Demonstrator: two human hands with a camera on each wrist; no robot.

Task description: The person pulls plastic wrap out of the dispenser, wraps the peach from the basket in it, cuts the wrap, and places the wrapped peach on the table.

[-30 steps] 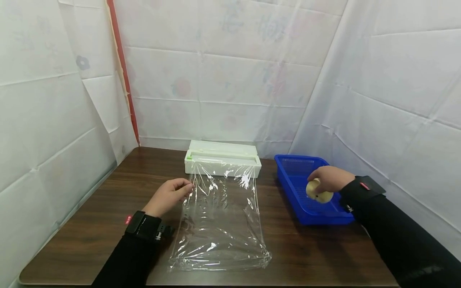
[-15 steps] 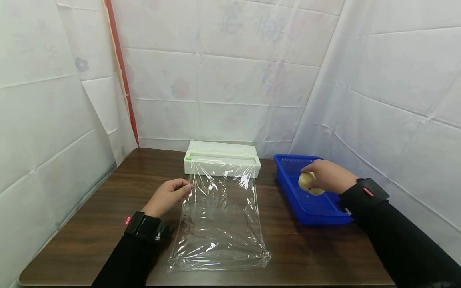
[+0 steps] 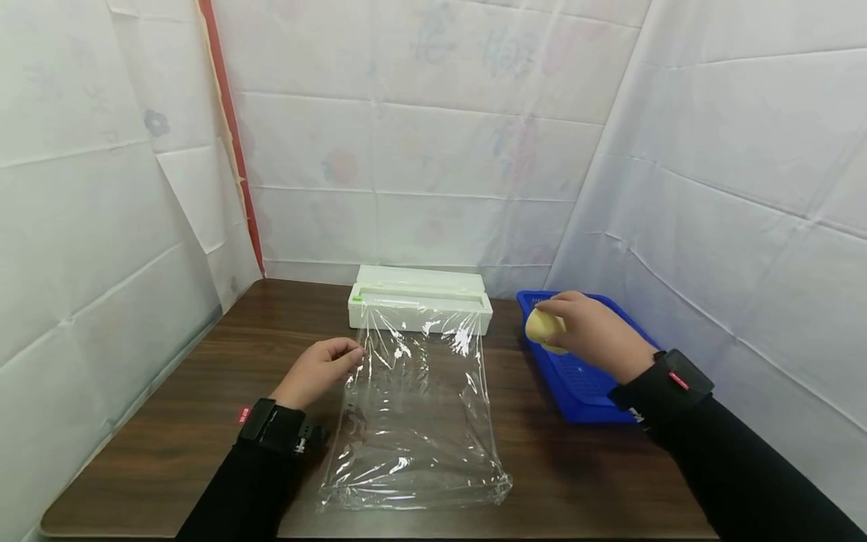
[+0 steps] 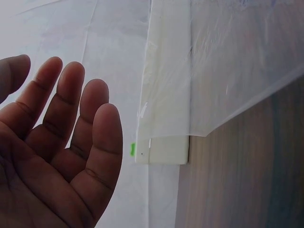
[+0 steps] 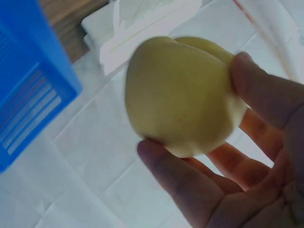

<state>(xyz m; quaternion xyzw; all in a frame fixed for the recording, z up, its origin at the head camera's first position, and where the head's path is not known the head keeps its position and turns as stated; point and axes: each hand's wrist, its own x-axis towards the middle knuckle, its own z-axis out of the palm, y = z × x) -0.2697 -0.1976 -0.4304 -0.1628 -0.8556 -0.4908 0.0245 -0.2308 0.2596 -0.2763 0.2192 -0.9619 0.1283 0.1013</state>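
My right hand [image 3: 596, 327] grips a pale yellow fruit [image 5: 183, 97] between thumb and fingers, above the blue basket [image 3: 576, 391]. The fruit is rounded, with a crease across its top in the right wrist view. My left hand [image 3: 318, 369] holds nothing; its fingers are loosely bent and spread in the left wrist view. Its fingertips [image 4: 107, 123] are close to the left edge of a clear plastic wrap sheet [image 3: 420, 421]. The sheet runs from a white cling film box [image 3: 420, 320] toward the front of the table, wrinkled and bunched at its near end.
The box's lid [image 3: 420, 278] stands raised at the back, and a small green piece [image 3: 357, 298] shows at its left end. White sheeting [image 3: 406, 150] hangs behind and along both sides of the dark wooden table [image 3: 169, 452].
My right hand has moved left and upward with the fruit, from over the basket's middle to over its left rim. My left hand and the plastic wrap have stayed in place.
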